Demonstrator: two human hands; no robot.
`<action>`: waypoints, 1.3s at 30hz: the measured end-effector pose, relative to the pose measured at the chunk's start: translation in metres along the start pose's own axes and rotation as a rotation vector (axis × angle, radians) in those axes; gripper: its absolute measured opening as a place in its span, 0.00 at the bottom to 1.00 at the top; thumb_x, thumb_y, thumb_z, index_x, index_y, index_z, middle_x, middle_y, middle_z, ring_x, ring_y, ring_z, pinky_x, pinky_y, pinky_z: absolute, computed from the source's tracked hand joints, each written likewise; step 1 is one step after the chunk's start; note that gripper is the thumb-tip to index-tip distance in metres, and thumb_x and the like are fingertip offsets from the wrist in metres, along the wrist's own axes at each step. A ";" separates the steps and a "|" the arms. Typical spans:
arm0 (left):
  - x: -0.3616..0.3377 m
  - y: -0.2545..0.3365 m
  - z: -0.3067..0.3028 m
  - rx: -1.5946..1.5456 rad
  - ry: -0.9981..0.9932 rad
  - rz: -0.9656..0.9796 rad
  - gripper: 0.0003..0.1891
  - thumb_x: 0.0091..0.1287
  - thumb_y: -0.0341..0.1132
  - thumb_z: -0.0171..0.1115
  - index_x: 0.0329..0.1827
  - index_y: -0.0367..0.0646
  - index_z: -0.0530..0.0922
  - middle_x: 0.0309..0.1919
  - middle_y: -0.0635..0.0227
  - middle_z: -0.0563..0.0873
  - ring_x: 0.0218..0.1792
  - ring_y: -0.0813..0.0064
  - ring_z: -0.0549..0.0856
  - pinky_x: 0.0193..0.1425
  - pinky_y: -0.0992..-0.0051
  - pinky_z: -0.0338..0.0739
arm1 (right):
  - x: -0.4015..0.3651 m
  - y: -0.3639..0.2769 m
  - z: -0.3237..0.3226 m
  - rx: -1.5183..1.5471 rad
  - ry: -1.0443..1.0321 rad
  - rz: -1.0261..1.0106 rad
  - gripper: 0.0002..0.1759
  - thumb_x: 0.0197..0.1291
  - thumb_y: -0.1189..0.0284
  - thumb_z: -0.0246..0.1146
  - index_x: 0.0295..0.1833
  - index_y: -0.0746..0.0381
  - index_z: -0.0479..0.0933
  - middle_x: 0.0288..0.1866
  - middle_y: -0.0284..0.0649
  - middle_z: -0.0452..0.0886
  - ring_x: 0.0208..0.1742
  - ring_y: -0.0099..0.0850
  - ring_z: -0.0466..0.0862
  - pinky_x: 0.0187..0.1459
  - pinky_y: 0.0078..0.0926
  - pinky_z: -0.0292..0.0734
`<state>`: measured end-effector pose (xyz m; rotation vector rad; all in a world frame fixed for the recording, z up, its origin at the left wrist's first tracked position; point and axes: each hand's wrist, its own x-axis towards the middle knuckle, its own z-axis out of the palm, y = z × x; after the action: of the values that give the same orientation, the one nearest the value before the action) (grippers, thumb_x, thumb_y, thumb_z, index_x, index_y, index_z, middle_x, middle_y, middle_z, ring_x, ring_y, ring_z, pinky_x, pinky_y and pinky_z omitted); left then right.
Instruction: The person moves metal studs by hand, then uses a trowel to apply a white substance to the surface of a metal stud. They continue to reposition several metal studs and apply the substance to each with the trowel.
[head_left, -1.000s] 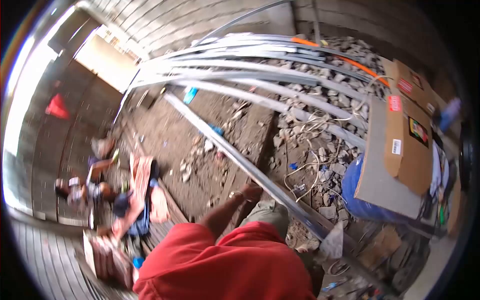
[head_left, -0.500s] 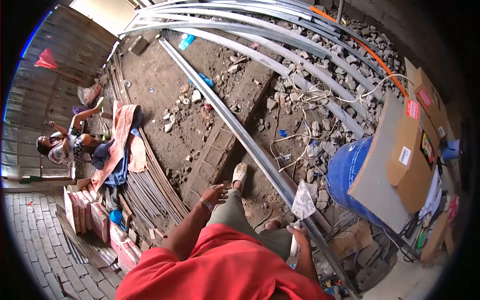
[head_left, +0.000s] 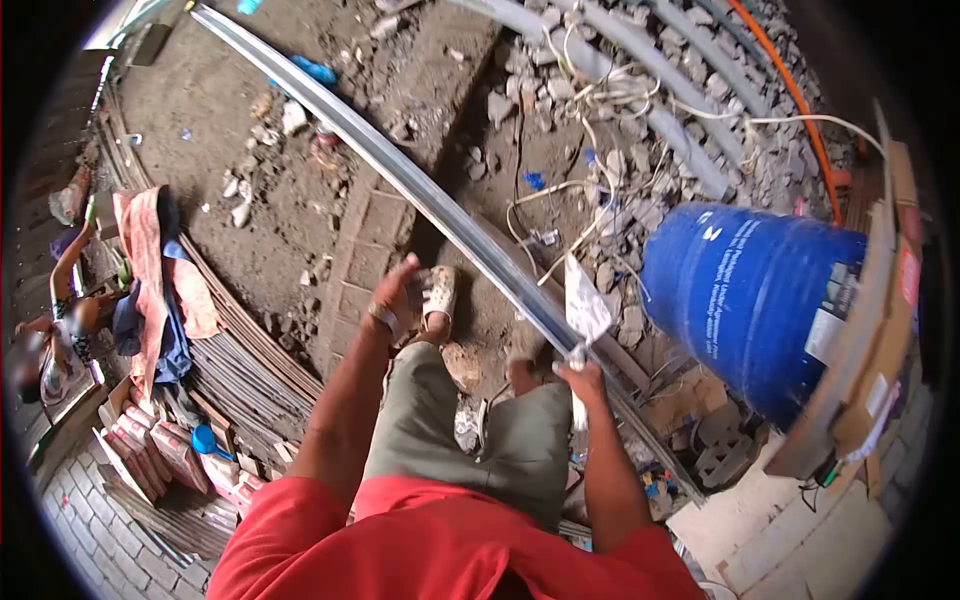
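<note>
My right hand (head_left: 582,380) is closed around the handle of a pointing trowel (head_left: 588,305), whose pale, smeared, pointed blade sticks up ahead of the fist. Part of the grip is hidden by the fingers. In this view the blade overlaps a long metal channel (head_left: 440,205) that runs diagonally across the ground. My left hand (head_left: 396,298) hangs free over the dirt by my knee, its fingers apart and holding nothing. Just beside it is my foot in a light clog (head_left: 439,290).
A blue drum (head_left: 745,300) stands at the right, with cardboard (head_left: 868,375) against it. Rubble and a tangled white cable (head_left: 620,95) lie beyond. Left are bundled rods (head_left: 255,370), draped cloths (head_left: 150,260), stacked red-and-white packs (head_left: 135,450) and a seated person (head_left: 65,320).
My view has tipped down and turned right, so the drum shows more fully. My left hand has reached forward past the knee. The trowel stays in my right hand.
</note>
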<state>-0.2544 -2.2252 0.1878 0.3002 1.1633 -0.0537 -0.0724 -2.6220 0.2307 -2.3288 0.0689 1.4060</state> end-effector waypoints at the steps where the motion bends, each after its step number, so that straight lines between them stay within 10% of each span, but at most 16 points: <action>1: 0.035 0.000 -0.009 0.040 0.114 0.128 0.38 0.59 0.63 0.64 0.61 0.42 0.69 0.51 0.59 0.82 0.49 0.57 0.82 0.56 0.53 0.75 | 0.028 -0.005 0.005 -0.027 -0.033 -0.004 0.32 0.43 0.53 0.75 0.46 0.68 0.80 0.45 0.52 0.84 0.48 0.45 0.83 0.52 0.38 0.75; 6: 0.165 0.001 -0.040 -0.158 0.138 0.125 0.56 0.57 0.68 0.61 0.77 0.37 0.47 0.66 0.53 0.69 0.65 0.52 0.70 0.68 0.52 0.64 | 0.171 0.017 0.043 -0.147 0.075 -0.037 0.36 0.41 0.52 0.76 0.47 0.72 0.78 0.42 0.56 0.84 0.45 0.45 0.85 0.48 0.40 0.77; 12: 0.268 -0.020 -0.045 -0.112 0.183 0.204 0.52 0.56 0.67 0.63 0.72 0.36 0.58 0.64 0.53 0.72 0.64 0.52 0.72 0.69 0.52 0.62 | 0.250 0.068 0.062 -0.055 -0.059 -0.024 0.28 0.49 0.56 0.73 0.39 0.72 0.78 0.30 0.44 0.81 0.32 0.35 0.78 0.38 0.36 0.74; 18: 0.301 -0.029 -0.012 -0.301 0.070 0.362 0.34 0.57 0.58 0.67 0.60 0.44 0.73 0.52 0.59 0.81 0.54 0.56 0.79 0.62 0.50 0.71 | 0.279 0.101 0.075 0.077 -0.122 0.251 0.39 0.45 0.49 0.73 0.48 0.76 0.77 0.44 0.52 0.79 0.46 0.37 0.76 0.50 0.36 0.71; 27: 0.127 -0.018 0.050 -0.233 0.099 0.335 0.37 0.59 0.59 0.66 0.65 0.44 0.70 0.59 0.55 0.78 0.59 0.54 0.77 0.65 0.49 0.68 | 0.117 0.074 -0.018 -0.161 -0.167 0.278 0.37 0.52 0.53 0.65 0.60 0.71 0.73 0.52 0.54 0.78 0.50 0.44 0.78 0.55 0.39 0.71; 33: -0.039 0.029 0.067 -0.866 -0.528 0.194 0.41 0.59 0.58 0.67 0.70 0.44 0.66 0.66 0.57 0.73 0.67 0.53 0.71 0.72 0.50 0.61 | -0.053 0.014 -0.078 -0.138 -0.118 0.282 0.33 0.52 0.52 0.66 0.54 0.68 0.78 0.43 0.47 0.81 0.44 0.39 0.78 0.49 0.38 0.73; 36: -0.111 0.077 0.126 -0.675 -0.203 0.361 0.28 0.60 0.52 0.67 0.58 0.42 0.75 0.46 0.57 0.85 0.46 0.57 0.85 0.55 0.57 0.80 | -0.088 -0.036 -0.061 -0.140 -0.062 0.209 0.32 0.52 0.52 0.66 0.54 0.68 0.78 0.43 0.46 0.81 0.44 0.38 0.78 0.49 0.38 0.73; 39: -0.162 0.109 0.158 -0.474 0.078 0.386 0.27 0.54 0.53 0.73 0.47 0.42 0.80 0.35 0.67 0.85 0.34 0.72 0.83 0.43 0.69 0.78 | -0.105 -0.093 -0.048 -0.145 -0.023 0.109 0.32 0.53 0.52 0.65 0.54 0.67 0.78 0.43 0.46 0.81 0.44 0.38 0.79 0.49 0.38 0.73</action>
<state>-0.1563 -2.1801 0.4146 0.1009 1.1401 0.5687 -0.0602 -2.5733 0.3694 -2.4588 0.0909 1.5375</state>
